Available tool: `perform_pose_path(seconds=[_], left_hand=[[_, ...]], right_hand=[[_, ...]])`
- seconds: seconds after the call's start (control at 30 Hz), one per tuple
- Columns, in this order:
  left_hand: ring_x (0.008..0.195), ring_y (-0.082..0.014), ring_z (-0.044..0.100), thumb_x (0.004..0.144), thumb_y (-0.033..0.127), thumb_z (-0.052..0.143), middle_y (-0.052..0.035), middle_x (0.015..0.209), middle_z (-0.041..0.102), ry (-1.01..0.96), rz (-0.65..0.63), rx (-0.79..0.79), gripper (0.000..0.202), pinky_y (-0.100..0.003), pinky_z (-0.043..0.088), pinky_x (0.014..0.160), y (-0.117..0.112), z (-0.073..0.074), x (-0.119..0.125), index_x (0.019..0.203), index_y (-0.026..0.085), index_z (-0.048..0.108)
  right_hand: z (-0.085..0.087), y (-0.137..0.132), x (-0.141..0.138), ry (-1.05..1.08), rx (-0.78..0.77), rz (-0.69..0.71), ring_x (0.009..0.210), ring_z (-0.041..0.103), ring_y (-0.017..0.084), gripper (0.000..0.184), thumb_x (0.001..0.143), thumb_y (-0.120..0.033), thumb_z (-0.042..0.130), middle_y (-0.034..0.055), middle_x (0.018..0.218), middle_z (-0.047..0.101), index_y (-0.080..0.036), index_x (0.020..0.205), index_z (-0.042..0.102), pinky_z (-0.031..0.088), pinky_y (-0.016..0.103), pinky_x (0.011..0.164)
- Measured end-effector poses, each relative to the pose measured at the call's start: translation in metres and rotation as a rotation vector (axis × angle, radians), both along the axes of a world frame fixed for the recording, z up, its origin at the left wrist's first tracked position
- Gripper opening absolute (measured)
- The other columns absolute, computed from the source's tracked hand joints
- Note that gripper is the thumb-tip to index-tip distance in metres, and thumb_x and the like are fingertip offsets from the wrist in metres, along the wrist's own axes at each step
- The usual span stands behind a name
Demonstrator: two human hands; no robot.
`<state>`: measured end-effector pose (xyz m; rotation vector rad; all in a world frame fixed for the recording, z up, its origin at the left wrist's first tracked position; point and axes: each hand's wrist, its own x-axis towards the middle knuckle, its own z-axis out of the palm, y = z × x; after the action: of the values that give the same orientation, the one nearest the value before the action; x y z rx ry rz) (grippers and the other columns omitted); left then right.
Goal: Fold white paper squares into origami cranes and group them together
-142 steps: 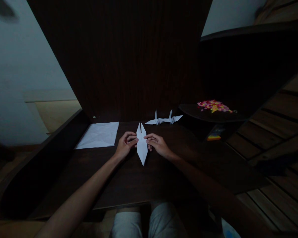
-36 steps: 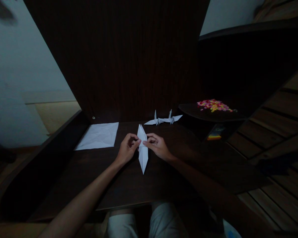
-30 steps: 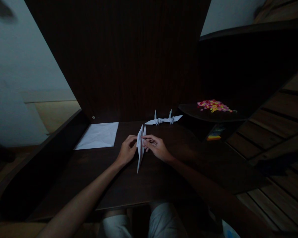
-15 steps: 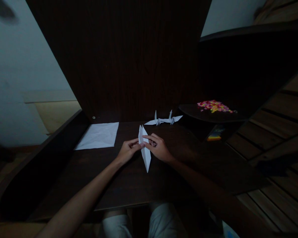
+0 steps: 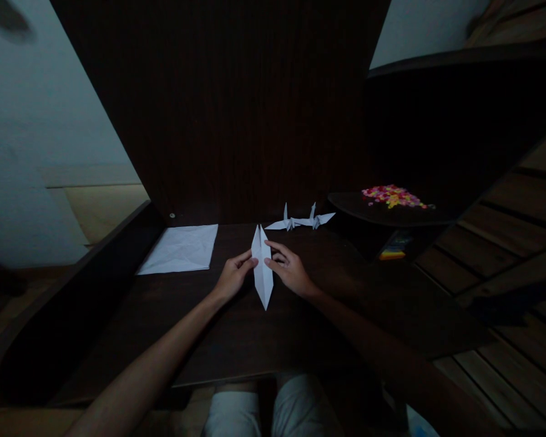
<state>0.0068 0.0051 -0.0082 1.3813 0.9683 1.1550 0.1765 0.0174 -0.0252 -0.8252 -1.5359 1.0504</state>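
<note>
Folded paper (image 5: 262,274), white, long kite shape with a split tip at the far end, lies flat mid-desk, point toward the person. Nearest, at bottom edge, pale trousers (image 5: 236,413) under the dark desk (image 5: 236,346). Both forearms reach forward over the desk. Left hand (image 5: 231,280) at the paper's left edge, fingers loosely curled, thumb and forefinger tips (image 5: 251,262) drawn together touching that edge; pinching or only pressing, cannot tell in the dim light. Right hand (image 5: 292,274) at the right edge, fingers (image 5: 270,262) half curled, tips on the paper, grip likewise unclear. Further left, a flat creased white sheet (image 5: 179,249), apart from the hands. Behind the folded paper, two finished paper cranes (image 5: 301,220) side by side near the back. Right of them, a dark shelf (image 5: 368,213) with a heap of small coloured bits (image 5: 392,195); a small multicoloured item (image 5: 392,253) below it. Dark wood back panel (image 5: 236,121) rises behind.
</note>
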Motion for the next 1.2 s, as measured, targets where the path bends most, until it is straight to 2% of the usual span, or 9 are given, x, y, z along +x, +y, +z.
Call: perform_pose_path(seconds=[0.13,0.27,0.33,0.43,0.53,0.77,1.0,1.2], left_hand=[[0.092,-0.0222,0.062,0.074,0.036,0.065,-0.0071,0.103,0.069,-0.002,0.043,0.015,0.048,-0.032,0.049,0.078,0.0016,-0.0034,0.0001,0.118,0.016,0.061],[0.076,-0.0154,0.063,0.068,0.035,0.071,-0.0033,0.093,0.067,-0.097,0.112,-0.002,0.061,-0.028,0.05,0.069,0.0028,-0.0067,0.0028,0.122,0.019,0.05],[0.07,-0.0126,0.061,0.065,0.036,0.074,0.0001,0.085,0.065,-0.136,0.132,0.005,0.053,-0.025,0.048,0.065,0.0033,-0.0078,0.0037,0.11,0.019,0.052],[0.062,-0.0096,0.057,0.063,0.037,0.076,0.0032,0.071,0.061,-0.079,0.155,0.033,0.036,-0.021,0.044,0.06,0.0034,-0.0074,0.003,0.085,0.017,0.056],[0.055,-0.0089,0.051,0.065,0.039,0.075,0.0045,0.059,0.057,0.012,0.163,0.029,0.03,-0.021,0.039,0.054,0.0023,-0.005,0.0011,0.077,0.016,0.06],[0.07,-0.0147,0.059,0.068,0.041,0.073,-0.0027,0.076,0.068,0.062,0.156,0.072,0.028,-0.026,0.045,0.067,0.0011,-0.0013,-0.0011,0.078,0.015,0.069],[0.06,-0.0077,0.053,0.063,0.032,0.078,0.0052,0.065,0.057,-0.112,0.157,0.108,0.031,-0.02,0.043,0.061,0.0015,-0.0031,0.0006,0.078,0.018,0.055],[0.068,-0.0138,0.059,0.065,0.033,0.075,-0.0014,0.072,0.065,-0.017,0.123,0.073,0.026,-0.026,0.046,0.066,0.0021,-0.0014,-0.0025,0.08,0.014,0.066]], right_hand=[[0.0008,0.0003,-0.0012,0.069,-0.055,0.029,0.071,0.055,0.01,0.048,0.074,-0.029,0.067,0.0049,0.098,0.058,-0.023,0.121,0.059,0.052,0.026,0.069],[0.0007,0.0001,-0.0021,0.09,-0.03,0.012,0.07,0.054,0.011,0.047,0.072,-0.033,0.069,0.0049,0.092,0.059,-0.021,0.117,0.062,0.052,0.026,0.067],[0.0001,0.0006,-0.0027,0.101,-0.028,-0.002,0.07,0.054,0.011,0.047,0.071,-0.034,0.07,0.0052,0.093,0.06,-0.02,0.116,0.063,0.052,0.026,0.067],[-0.0007,0.0017,-0.0031,0.116,-0.037,-0.016,0.07,0.055,0.011,0.048,0.069,-0.034,0.071,0.0058,0.093,0.063,-0.019,0.114,0.063,0.052,0.026,0.067],[-0.0012,0.0024,-0.0028,0.112,-0.043,-0.028,0.07,0.055,0.012,0.047,0.069,-0.034,0.071,0.006,0.091,0.065,-0.019,0.113,0.064,0.052,0.027,0.068],[-0.0006,0.002,-0.0018,0.113,-0.043,-0.051,0.076,0.058,0.013,0.044,0.068,-0.032,0.073,0.0042,0.085,0.065,-0.019,0.109,0.067,0.052,0.027,0.071],[0.0031,-0.002,-0.0016,0.06,-0.017,-0.099,0.081,0.065,0.019,0.022,0.071,-0.034,0.071,0.008,0.088,0.072,-0.018,0.086,0.074,0.053,0.033,0.076],[0.0038,0.0021,0.0015,0.103,-0.061,-0.018,0.079,0.066,0.019,0.02,0.067,-0.033,0.073,0.0056,0.082,0.072,-0.018,0.08,0.073,0.053,0.032,0.074]])
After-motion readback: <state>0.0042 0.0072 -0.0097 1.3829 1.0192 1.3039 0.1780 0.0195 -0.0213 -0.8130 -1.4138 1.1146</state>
